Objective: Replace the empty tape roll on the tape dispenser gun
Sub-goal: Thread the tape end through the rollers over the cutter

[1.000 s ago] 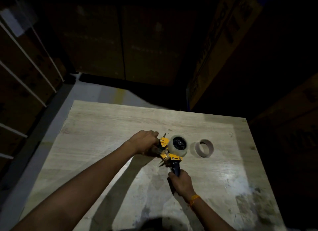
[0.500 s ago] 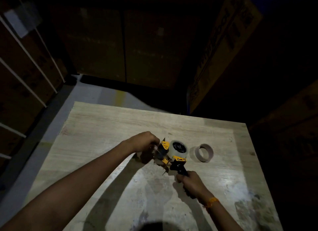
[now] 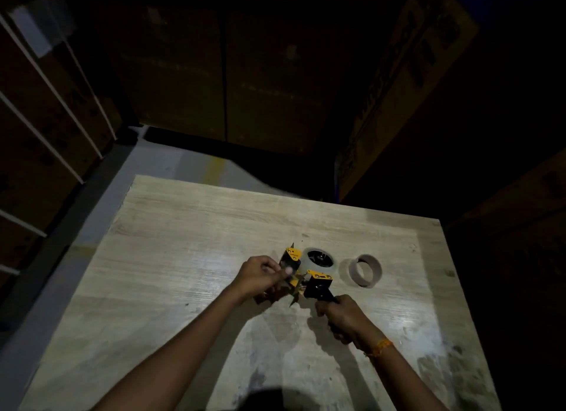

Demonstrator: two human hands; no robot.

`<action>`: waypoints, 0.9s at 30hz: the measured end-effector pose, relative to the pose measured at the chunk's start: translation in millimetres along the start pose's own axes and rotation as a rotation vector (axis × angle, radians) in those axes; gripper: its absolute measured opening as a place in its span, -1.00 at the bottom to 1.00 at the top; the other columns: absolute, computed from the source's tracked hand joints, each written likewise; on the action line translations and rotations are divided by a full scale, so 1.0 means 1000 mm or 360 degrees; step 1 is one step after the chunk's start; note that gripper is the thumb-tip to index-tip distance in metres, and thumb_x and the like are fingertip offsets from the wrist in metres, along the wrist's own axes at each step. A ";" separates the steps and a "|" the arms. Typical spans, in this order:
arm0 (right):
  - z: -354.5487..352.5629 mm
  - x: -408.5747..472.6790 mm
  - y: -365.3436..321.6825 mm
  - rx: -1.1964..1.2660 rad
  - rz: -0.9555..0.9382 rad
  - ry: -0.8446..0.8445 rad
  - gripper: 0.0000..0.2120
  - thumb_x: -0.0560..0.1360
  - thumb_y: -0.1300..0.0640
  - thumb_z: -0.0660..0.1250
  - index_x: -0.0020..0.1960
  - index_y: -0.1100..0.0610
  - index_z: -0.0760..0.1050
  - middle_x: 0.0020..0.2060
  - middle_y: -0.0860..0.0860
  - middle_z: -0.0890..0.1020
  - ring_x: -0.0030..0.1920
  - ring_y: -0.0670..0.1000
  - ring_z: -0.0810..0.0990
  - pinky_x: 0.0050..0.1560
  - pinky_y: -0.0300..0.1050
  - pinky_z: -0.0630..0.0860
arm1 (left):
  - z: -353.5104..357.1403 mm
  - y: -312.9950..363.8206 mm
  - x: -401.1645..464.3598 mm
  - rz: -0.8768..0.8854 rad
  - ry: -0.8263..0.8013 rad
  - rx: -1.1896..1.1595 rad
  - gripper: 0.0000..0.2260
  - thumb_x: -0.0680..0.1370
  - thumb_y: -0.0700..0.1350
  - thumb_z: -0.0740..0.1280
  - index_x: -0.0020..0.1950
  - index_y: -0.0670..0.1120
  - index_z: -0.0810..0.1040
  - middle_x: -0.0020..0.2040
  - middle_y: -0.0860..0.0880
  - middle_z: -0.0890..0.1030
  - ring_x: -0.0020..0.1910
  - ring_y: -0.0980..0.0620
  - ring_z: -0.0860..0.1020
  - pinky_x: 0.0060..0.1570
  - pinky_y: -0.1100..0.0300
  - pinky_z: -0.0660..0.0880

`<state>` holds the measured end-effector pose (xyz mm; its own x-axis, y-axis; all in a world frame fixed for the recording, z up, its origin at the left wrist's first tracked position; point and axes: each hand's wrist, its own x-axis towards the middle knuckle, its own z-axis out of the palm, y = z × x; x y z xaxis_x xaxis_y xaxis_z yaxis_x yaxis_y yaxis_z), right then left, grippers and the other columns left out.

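Note:
A yellow and black tape dispenser gun [image 3: 309, 277] is held just above the wooden table [image 3: 183, 242], with a clear tape roll [image 3: 320, 260] mounted on its hub. My right hand [image 3: 343, 317] is closed around the gun's dark handle. My left hand [image 3: 260, 276] pinches the gun's front end by the yellow blade plate; whether it holds the tape's loose end I cannot tell. The empty brown cardboard core [image 3: 365, 270] lies on the table to the right of the gun, apart from it.
Large cardboard boxes [image 3: 398, 83] stand in the dark behind and to the right of the table. More boxes bound with white straps [image 3: 46, 104] are at the left. A grey floor strip [image 3: 92, 196] runs along the table's left edge.
My right hand has tilted the handle toward the right and down. My left hand has shifted lower along the gun's front end. The empty core has not moved.

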<state>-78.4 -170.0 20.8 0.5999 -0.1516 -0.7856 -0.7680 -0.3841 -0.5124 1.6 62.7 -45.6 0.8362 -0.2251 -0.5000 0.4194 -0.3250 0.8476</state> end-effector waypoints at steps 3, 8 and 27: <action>0.004 0.003 0.002 0.0009 0.0001 0.0004 -0.86 0.40 0.15 0.39 -0.24 0.16 0.45 -0.54 0.04 0.36 -0.60 0.00 0.24 -0.49 -0.26 0.20 | 0.015 -0.001 -0.009 0.0103 0.0165 -0.0029 -0.78 0.40 0.03 0.64 -0.13 -0.08 0.73 -0.21 -0.01 0.75 -0.26 0.26 0.68 -0.21 0.35 0.59; 0.006 0.004 0.003 0.0076 0.0020 -0.0001 -0.84 0.39 0.14 0.38 -0.23 0.17 0.41 -0.50 0.08 0.34 -0.59 0.00 0.21 -0.47 -0.21 0.17 | 0.017 -0.001 -0.008 0.0146 0.0244 -0.0129 -0.92 0.44 -0.24 0.60 -0.19 -0.11 0.74 -0.29 -0.04 0.74 -0.32 0.05 0.73 -0.19 0.14 0.64; 0.014 0.005 0.005 0.0645 0.0041 -0.0197 -0.73 0.43 0.17 0.32 -0.42 0.15 0.40 -0.48 0.13 0.31 -0.58 -0.01 0.14 -0.54 -0.28 0.11 | -0.059 0.081 0.042 0.0587 -0.0514 0.0714 -0.91 0.52 -0.20 0.52 -0.02 -0.05 0.79 -0.09 0.05 0.78 -0.06 0.06 0.73 0.01 0.00 0.68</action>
<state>-81.8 -159.6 9.3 0.5669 -0.0366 -0.8230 -0.8232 0.0114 -0.5676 91.8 80.8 12.4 0.7195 -0.6363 -0.2783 -0.1205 -0.5090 0.8523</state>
